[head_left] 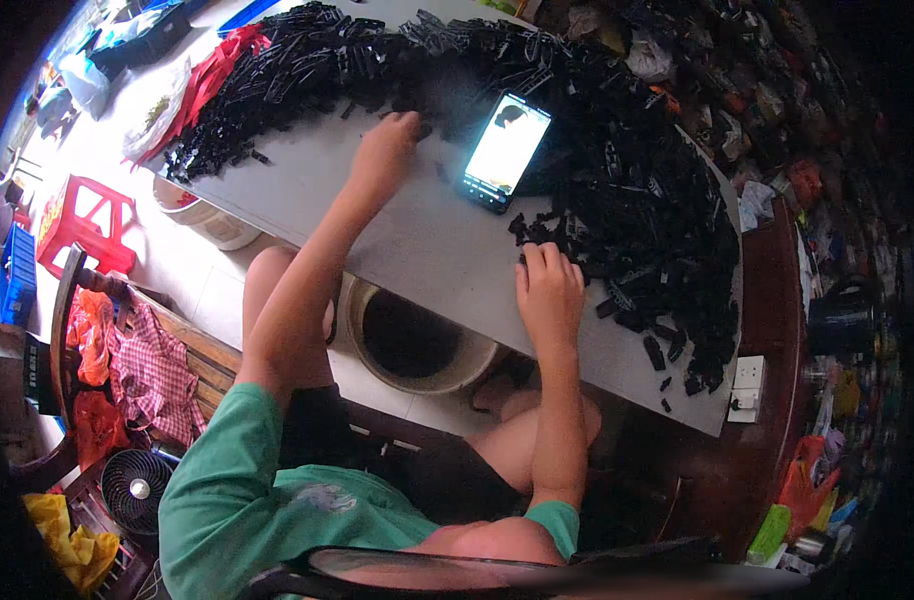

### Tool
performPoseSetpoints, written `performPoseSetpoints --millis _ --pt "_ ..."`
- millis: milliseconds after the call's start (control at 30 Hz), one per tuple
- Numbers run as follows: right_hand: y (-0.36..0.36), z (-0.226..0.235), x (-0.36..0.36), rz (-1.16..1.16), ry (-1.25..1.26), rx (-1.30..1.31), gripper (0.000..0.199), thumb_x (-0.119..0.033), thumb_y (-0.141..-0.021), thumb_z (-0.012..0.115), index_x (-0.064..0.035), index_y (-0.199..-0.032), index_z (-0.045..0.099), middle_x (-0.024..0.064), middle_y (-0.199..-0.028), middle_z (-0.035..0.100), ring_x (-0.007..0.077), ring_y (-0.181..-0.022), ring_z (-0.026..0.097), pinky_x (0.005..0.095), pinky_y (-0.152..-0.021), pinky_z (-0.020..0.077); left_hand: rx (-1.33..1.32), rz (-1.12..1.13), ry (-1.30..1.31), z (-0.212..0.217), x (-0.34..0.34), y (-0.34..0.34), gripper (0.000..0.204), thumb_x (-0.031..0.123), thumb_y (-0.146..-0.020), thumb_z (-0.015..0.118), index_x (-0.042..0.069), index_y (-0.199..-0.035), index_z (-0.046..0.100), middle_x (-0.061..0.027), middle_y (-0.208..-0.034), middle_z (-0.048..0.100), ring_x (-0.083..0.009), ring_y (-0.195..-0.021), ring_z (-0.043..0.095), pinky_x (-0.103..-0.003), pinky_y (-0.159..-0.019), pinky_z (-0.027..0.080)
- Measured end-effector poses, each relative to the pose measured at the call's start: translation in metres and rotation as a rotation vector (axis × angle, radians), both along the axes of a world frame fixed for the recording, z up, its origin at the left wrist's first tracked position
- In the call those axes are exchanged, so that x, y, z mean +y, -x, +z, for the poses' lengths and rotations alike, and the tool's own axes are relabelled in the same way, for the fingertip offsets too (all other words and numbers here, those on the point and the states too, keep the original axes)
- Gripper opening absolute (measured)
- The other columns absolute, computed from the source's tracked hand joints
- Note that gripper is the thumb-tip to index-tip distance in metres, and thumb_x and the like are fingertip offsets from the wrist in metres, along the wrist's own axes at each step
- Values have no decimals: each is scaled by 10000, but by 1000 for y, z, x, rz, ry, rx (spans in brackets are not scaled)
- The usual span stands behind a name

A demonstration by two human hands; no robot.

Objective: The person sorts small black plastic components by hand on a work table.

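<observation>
Heaps of small black plastic pieces cover the far and right parts of a grey tabletop. My left hand is over the table beside the far heap, fingers curled in, with a small dark piece showing at the fingertips. Close to the table's front edge is my right hand. Its fingers bend down at the near edge of the right-hand heap, and whatever lies under them is hidden. Between and beyond my hands, a phone with a bright lit screen rests against the black pieces.
Below the table's front edge stands a round tub with dark contents. A red plastic stool, a wooden bench with cloths and a black fan are on my left. Right of the table are a white socket box and piled bags.
</observation>
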State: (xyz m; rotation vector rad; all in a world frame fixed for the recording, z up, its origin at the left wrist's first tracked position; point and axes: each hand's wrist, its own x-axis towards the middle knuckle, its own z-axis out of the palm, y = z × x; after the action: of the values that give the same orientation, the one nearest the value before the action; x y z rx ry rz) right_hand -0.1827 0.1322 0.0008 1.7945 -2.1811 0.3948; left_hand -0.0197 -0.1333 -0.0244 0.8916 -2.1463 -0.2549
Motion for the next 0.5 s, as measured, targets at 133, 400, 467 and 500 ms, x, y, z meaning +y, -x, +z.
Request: performPoseSetpoints --millis 133,400,467,500 --pt "5 -5 2 -31 -1 6 206 -156 -882 682 -54 -1054 631 91 -1010 620 296 -939 627 425 -843 482 449 -243 -473 14 33 -18 259 6 -784 714 22 -1010 588 -98 -963 672 -195 -841 662 -329 -761 529" --pt "4 2 0 -71 -6 -27 243 -79 -830 687 -54 -1064 628 94 -1016 618 291 -983 623 420 -869 482 476 -696 -1066 14 99 -11 273 -28 -841 682 21 -1109 663 -31 -1062 677 -107 -975 636 -258 -888 505" --pt "4 3 2 -53 -1 -19 276 -55 -799 696 -50 -1065 624 100 -1020 609 292 -993 619 420 -877 482 492 -803 -1250 11 108 -7 274 -44 -842 676 23 -1108 678 -50 -1097 684 -119 -1012 639 -280 -934 503" --pt "4 4 3 -56 -22 -42 291 -45 -804 688 -50 -1088 626 101 -1040 611 297 -999 618 419 -882 481 493 -802 -1254 11 111 -5 274 -44 -842 676 23 -1108 678 -50 -1097 684 -119 -1012 639 -280 -934 503"
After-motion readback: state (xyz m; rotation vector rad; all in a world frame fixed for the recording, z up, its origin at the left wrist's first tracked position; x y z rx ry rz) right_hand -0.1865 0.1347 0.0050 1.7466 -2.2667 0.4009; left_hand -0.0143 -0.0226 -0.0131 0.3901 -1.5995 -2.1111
